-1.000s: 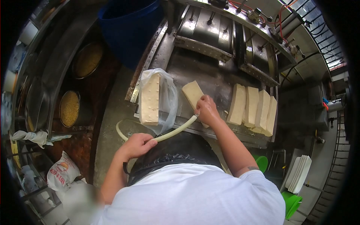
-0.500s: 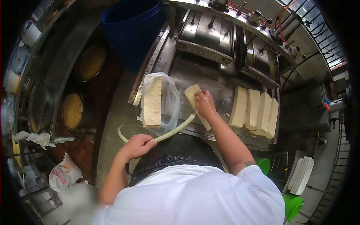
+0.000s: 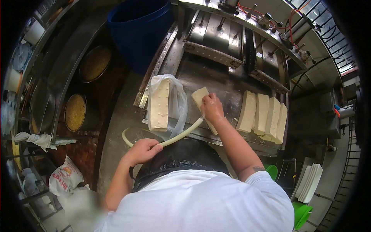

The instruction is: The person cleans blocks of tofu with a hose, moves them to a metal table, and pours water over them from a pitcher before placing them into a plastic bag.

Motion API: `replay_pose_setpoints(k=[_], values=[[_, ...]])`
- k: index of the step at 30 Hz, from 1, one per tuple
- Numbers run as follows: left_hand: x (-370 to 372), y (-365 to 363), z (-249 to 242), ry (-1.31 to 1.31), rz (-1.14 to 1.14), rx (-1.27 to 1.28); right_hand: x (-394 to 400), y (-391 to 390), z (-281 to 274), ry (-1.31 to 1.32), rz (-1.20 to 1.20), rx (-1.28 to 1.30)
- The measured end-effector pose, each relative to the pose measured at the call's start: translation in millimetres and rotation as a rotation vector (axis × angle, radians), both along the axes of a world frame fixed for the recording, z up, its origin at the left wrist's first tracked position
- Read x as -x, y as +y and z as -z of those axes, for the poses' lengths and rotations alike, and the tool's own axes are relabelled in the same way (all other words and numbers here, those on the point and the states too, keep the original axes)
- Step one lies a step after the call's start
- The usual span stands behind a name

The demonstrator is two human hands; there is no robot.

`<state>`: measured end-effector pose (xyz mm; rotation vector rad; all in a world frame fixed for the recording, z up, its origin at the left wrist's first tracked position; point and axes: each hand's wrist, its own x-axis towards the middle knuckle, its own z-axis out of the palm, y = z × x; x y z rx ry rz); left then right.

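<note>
My left hand (image 3: 143,150) is closed round a pale yellow hose (image 3: 181,134), whose end reaches up near my other hand. Water seems to come from the hose tip. My right hand (image 3: 212,109) lies over a cream-coloured block (image 3: 200,94), its fingers bent and pressed together on the block; whether they grip it is hidden. To the left a dimpled block (image 3: 159,104) lies partly inside a clear plastic bag (image 3: 179,101). On the right of the metal table (image 3: 201,71) several cream blocks (image 3: 246,112) stand side by side.
Metal press boxes (image 3: 214,50) hang at the table's back. A blue barrel (image 3: 141,31) stands behind on the left. Round containers of yellow material (image 3: 75,112) are at the left, with a printed sack (image 3: 66,177) below. Green bowls (image 3: 301,214) and white trays (image 3: 309,183) are at lower right.
The view has shifted slightly, so the table and blocks appear a little further right. Both hands keep nearly the same places and poses.
</note>
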<state>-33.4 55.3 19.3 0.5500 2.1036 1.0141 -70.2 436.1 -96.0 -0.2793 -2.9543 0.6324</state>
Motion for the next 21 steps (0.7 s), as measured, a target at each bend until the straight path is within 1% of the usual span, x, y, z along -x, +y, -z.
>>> replay_pose_setpoints(k=[3,6,8,9,11,12,14,16,17,19,20,21], values=[[3.2,1.5,-1.4,-0.007,0.016,0.015,-0.4,-0.7,1.3,0.024,0.002,0.030],[3.3,4.3,-3.1,-0.010,0.020,0.000,9.2,-0.8,-4.3,-0.057,0.025,0.017],[2.9,7.7,-6.4,-0.010,0.024,0.001,20.2,2.4,-2.9,-0.188,0.028,0.007],[2.1,8.3,-7.0,-0.009,0.026,0.005,17.4,2.2,-8.6,-0.190,0.030,0.006],[1.1,5.3,-2.3,-0.011,0.042,0.019,10.6,3.6,-21.6,-0.259,-0.117,-0.119],[2.1,3.8,-0.1,-0.010,0.055,0.031,0.2,2.5,-24.5,-0.256,-0.113,-0.121],[-0.4,-0.4,3.3,0.008,0.040,0.012,-41.8,-3.5,-25.7,-0.103,-0.226,-0.224],[-0.5,-3.6,6.8,0.018,0.014,-0.008,-85.3,-0.2,-9.2,0.105,-0.272,-0.169],[-0.6,-5.4,7.9,-0.002,0.014,0.013,-105.0,3.5,-3.2,0.101,-0.278,-0.171],[-1.5,-9.8,11.3,-0.030,0.014,0.036,-134.3,13.5,7.0,0.222,-0.269,0.003],[-1.5,-11.7,13.9,-0.040,0.015,0.047,-139.4,21.0,13.8,0.217,-0.264,0.005],[-0.2,-12.0,15.0,-0.048,0.023,0.059,-144.0,26.8,17.7,0.218,-0.147,0.013]])
